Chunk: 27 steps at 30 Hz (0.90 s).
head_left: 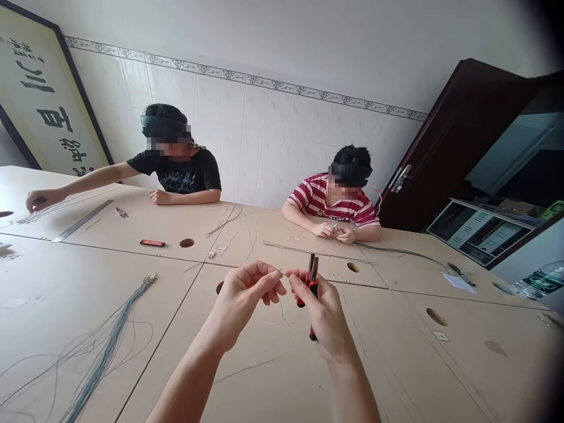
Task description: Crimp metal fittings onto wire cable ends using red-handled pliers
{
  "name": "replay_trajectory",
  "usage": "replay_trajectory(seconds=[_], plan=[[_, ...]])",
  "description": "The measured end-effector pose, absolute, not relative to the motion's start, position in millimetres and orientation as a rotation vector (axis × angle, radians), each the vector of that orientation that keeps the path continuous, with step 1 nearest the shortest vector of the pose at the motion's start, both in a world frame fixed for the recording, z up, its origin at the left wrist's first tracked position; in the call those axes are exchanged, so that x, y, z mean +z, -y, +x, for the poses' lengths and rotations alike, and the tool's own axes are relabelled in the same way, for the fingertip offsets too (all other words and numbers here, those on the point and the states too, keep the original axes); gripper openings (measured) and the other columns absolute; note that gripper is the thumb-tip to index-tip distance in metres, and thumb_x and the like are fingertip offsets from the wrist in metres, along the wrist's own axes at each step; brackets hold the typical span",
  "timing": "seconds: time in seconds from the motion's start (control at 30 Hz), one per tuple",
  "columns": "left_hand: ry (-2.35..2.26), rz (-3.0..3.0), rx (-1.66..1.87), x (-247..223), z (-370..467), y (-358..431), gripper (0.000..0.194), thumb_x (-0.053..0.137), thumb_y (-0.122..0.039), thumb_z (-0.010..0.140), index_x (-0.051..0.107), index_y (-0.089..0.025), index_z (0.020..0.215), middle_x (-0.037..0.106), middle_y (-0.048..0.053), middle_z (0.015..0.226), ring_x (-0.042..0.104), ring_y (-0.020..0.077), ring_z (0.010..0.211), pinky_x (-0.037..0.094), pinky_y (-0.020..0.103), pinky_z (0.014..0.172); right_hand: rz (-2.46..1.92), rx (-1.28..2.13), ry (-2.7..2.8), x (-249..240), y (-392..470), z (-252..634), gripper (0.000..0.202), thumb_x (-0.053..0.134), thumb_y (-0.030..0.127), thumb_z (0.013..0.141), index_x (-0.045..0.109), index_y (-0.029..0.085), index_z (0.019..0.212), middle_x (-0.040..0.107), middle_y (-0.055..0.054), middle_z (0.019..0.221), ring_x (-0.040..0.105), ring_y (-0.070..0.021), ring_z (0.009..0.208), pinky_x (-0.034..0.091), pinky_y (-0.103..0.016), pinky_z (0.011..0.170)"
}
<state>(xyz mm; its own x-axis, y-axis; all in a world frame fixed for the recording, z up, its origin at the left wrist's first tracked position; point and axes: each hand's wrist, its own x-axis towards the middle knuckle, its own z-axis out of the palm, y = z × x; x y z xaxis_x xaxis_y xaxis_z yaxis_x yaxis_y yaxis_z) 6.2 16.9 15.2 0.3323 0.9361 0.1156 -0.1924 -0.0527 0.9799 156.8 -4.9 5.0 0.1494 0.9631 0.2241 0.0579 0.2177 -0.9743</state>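
Note:
Above the middle of the table, my left hand (251,294) pinches the end of a thin cord (284,314), which hangs down below the fingertips. Just to its right, my right hand (324,311) holds pliers (313,285) with red and black handles against the palm, jaws pointing up. Its thumb and index finger come close to the left fingertips, near a tiny metal piece too small to make out. On the left side of the table lies a bundle of grey-blue cords (110,346) with metal ends.
Across the table sit a person in a black shirt (187,170) and a person in a striped shirt (317,200). A metal ruler (83,221), a red and black box (152,242), more cords (308,251) and a plastic bottle (540,282) lie about. The tabletop (374,352) has round holes.

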Motion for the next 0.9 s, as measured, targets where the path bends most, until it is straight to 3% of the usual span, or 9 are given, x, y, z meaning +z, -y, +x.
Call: replay_trajectory(seconds=[0.3,0.9], plan=[[-0.74,1.258,1.07,9.6,11.8,-14.8,0.026,0.063,-0.039,0.088,0.063,-0.015,0.078,0.065,0.002,0.072,0.052,0.0107,0.066,0.041,0.024,0.066,-0.987,0.967,1.165,7.9,14.2,141.7,0.018,0.06,0.033,0.087,0.066,0.019,0.077,0.056,0.002,0.063,0.046,-0.0113,0.062,0.041,-0.024,0.06],[-0.751,1.279,0.982,11.4,15.4,-11.4,0.025,0.065,-0.039,0.086,0.066,-0.016,0.078,0.066,0.001,0.07,0.054,0.0108,0.065,0.043,0.024,0.066,-0.992,0.969,1.175,7.4,18.0,146.6,0.017,0.059,0.034,0.087,0.064,0.02,0.078,0.054,0.003,0.059,0.051,-0.0125,0.06,0.042,-0.026,0.06]])
